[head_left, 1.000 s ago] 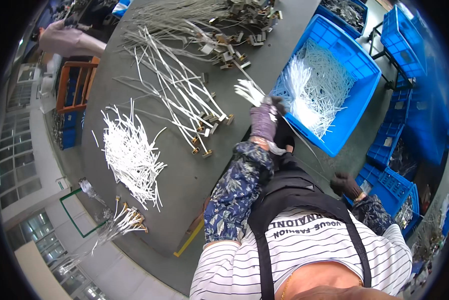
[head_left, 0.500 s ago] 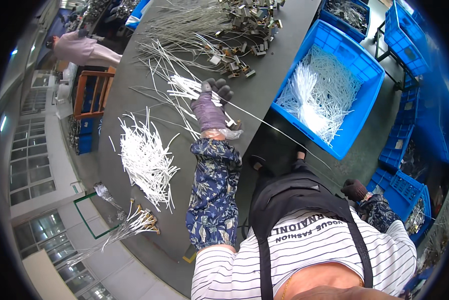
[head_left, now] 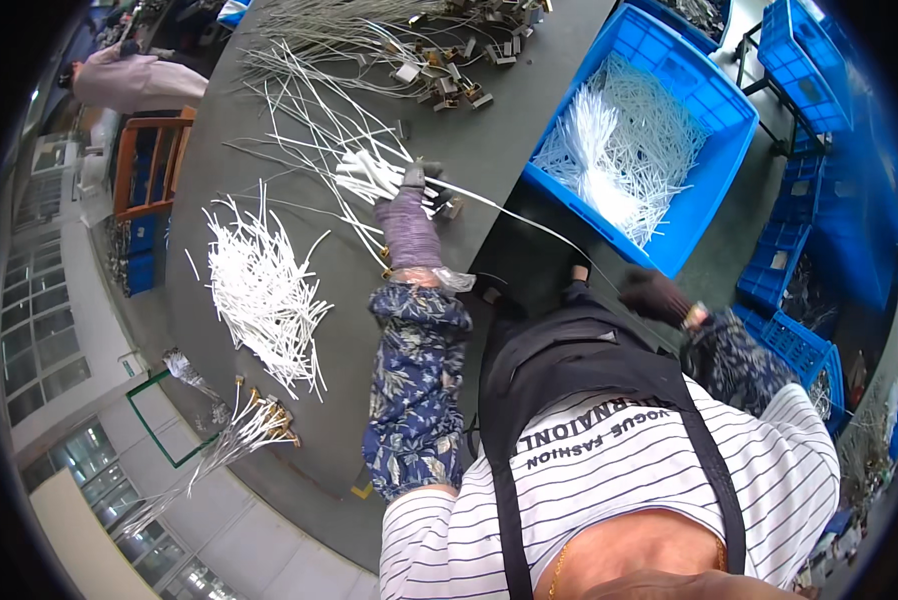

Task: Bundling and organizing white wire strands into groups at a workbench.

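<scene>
My left hand [head_left: 410, 220], in a purple glove with dark fingertips, is closed around a bunch of short white tubes [head_left: 364, 174] over the grey table. A thin wire [head_left: 524, 218] runs from this hand past the table edge toward my right side, its upper part inside a white sleeve. Beneath the bunch lie several loose white leads [head_left: 309, 150], and a small metal piece [head_left: 451, 208] is close to the hand. My right hand [head_left: 659, 297], in a dark glove, is in front of my apron, smeared by motion. Whether its fingers grip the wire cannot be made out.
A pile of white tubes [head_left: 264, 290] lies on the table [head_left: 354, 340]'s left side, near a bundle of brass-tipped leads [head_left: 269, 422]. Wires with metal blocks [head_left: 459, 75] cover its far end. A blue crate [head_left: 704, 205] of white strands stands right. Another person [head_left: 134, 82] is far left.
My right hand has moved left and away from my body, toward the table. My left hand keeps hold of the white tubes. The whole view has shifted slightly.
</scene>
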`<state>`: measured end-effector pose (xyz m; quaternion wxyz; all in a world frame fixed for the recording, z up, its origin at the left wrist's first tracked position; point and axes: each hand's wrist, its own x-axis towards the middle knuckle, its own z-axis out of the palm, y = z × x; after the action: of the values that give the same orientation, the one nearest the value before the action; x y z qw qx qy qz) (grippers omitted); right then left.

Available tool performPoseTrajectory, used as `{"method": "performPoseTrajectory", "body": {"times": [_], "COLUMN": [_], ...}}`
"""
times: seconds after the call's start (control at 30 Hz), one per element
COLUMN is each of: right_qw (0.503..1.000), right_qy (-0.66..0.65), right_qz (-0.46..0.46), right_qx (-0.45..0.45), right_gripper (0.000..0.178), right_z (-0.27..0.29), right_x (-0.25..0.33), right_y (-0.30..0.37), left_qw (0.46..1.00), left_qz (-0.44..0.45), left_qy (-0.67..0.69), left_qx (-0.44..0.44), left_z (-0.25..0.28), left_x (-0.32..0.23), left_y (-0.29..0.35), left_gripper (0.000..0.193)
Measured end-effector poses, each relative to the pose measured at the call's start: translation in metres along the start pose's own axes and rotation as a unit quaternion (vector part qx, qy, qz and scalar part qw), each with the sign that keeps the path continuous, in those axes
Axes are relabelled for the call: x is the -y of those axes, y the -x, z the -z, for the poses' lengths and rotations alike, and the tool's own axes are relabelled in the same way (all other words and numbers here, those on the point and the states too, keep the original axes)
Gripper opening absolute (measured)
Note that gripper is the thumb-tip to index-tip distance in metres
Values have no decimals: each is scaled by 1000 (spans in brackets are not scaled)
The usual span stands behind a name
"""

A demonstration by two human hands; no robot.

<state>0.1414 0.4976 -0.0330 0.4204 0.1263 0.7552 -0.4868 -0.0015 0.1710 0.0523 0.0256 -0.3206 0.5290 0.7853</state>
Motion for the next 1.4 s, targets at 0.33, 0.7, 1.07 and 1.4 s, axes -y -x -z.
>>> {"method": "performPoseTrajectory", "body": {"times": [0.33,0.7,1.07,1.4], "right_qw": [968,922,932,982], "right_qy": [28,-70,-342,-43], "right_qz": [248,373,36,-180], "right_qx": [-25,-73,110,-39], "right_gripper": [69,51,17,17], "right_z": [-49,-14,5,9], "right_x": [226,210,-18,-169], "right_y": [-94,-171,66,119], "left_qw": [791,983,935,975], "left_qz": [-129,79,168,-21], "left_qy": [-598,110,287,182], "left_qx": [-4,125,122,128], "left_z": [74,40,-48,-42], "left_x": [-2,44,105,39], "left_y": [-41,-19,-26,-37], "left_gripper": [33,26,22,31]}}
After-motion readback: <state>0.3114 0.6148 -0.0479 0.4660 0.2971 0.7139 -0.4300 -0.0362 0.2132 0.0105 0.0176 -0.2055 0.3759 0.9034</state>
